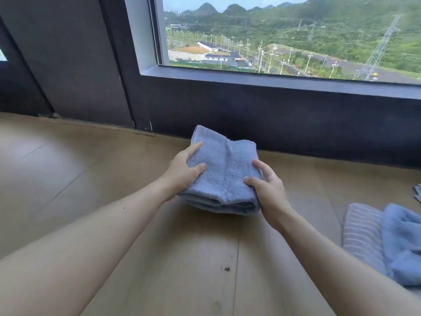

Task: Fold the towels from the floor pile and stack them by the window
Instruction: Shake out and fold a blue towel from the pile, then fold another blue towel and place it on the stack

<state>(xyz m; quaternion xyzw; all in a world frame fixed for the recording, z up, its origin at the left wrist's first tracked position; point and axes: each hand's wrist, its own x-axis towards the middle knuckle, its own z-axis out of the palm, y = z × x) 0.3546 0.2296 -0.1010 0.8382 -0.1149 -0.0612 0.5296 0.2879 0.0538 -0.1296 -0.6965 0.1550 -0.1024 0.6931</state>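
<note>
A folded light-blue towel (pixel 224 169) is held between both hands just above the wooden floor, close to the dark wall under the window (pixel 284 35). My left hand (pixel 182 172) grips its left edge, thumb on top. My right hand (pixel 266 190) grips the right front corner. Several folded layers show along the towel's near edge. Whether the towel touches the floor I cannot tell. At the right edge lies the pile of unfolded towels: a striped grey one (pixel 362 236) and a crumpled blue one (pixel 403 242).
Wooden floor (pixel 91 179) stretches to the left and in front. A dark wall panel (pixel 68 65) stands at the left. The window sill (pixel 273 84) runs above the dark lower wall. Another bit of cloth (pixel 418 192) peeks in at the far right.
</note>
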